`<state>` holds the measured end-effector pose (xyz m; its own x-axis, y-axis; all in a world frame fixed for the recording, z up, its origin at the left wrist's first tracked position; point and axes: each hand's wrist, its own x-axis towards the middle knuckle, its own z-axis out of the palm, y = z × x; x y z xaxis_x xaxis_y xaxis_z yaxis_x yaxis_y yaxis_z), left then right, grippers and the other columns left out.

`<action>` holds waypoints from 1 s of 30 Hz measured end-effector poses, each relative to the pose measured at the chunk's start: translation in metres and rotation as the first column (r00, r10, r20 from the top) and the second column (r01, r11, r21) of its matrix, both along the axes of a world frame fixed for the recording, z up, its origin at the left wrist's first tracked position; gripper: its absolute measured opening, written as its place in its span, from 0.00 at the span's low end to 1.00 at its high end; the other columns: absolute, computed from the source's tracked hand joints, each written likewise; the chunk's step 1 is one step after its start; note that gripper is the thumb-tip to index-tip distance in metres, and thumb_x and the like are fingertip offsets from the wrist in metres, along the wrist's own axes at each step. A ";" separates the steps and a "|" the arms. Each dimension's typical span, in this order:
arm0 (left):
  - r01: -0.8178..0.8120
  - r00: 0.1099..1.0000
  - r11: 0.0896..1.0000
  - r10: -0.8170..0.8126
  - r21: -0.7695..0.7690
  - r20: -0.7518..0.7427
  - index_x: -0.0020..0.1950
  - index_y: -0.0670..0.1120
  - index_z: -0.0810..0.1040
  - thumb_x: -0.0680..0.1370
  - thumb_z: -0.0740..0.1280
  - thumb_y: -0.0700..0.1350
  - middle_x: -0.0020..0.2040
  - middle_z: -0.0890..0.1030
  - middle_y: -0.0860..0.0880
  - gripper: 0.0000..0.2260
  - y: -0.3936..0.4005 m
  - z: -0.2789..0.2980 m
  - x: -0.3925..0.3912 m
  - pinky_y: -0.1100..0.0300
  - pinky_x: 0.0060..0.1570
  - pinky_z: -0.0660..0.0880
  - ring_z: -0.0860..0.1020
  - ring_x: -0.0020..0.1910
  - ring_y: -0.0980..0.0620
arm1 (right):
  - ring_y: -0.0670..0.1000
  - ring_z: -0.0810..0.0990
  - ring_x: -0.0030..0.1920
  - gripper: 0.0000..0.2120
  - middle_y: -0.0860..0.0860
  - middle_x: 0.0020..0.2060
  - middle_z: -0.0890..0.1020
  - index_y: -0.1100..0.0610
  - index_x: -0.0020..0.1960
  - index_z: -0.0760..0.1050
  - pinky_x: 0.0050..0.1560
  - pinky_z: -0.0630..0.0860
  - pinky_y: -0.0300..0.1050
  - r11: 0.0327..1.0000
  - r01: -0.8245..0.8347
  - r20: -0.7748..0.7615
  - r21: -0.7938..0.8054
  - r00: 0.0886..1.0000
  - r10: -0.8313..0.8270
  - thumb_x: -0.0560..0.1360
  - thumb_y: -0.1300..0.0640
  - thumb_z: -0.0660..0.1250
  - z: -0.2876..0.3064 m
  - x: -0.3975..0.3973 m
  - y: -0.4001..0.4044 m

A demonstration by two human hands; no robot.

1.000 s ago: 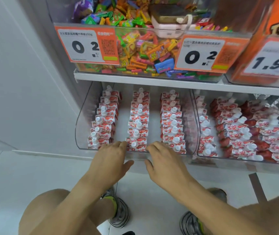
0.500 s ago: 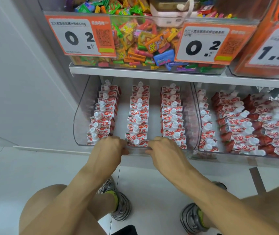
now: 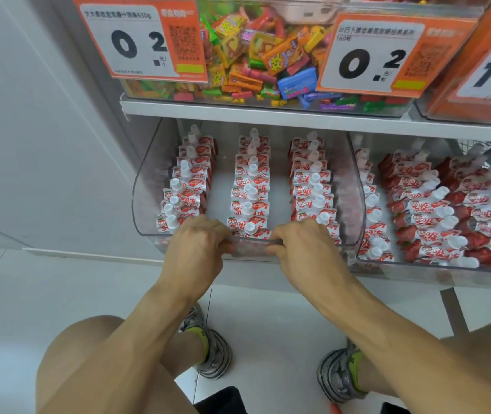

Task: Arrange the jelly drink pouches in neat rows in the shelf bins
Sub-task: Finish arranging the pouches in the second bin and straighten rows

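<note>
both hands since curled: left hand [image 3: 197,245], right hand [image 3: 303,248] grip clear bin [image 3: 145,186] front rim.

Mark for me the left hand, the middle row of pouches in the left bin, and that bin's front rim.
left hand [image 3: 198,245], head view, back of the hand.
middle row of pouches [image 3: 250,186], head view, pouch midway along the row.
front rim of the left bin [image 3: 251,242], head view, clear edge between both hands.
</note>
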<state>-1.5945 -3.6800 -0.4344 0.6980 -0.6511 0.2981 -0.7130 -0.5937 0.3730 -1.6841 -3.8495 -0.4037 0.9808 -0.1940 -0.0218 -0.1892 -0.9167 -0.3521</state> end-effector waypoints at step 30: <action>0.091 0.995 0.966 -0.076 -0.242 0.071 0.57 0.39 0.78 0.74 0.68 0.38 0.58 0.76 0.41 0.12 -0.081 0.031 -0.075 0.52 0.57 0.72 0.75 0.58 0.43 | 0.54 0.78 0.52 0.08 0.56 0.50 0.79 0.63 0.53 0.81 0.59 0.72 0.40 0.985 0.148 0.625 0.090 0.761 -0.172 0.74 0.64 0.70 0.010 -0.117 -0.112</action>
<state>-1.6698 -3.7612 -0.4031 0.6200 -0.6085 0.4954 -0.7819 -0.4268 0.4544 -1.8008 -3.9612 -0.3941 0.7316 -0.3604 0.5787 -0.0578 -0.8786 -0.4741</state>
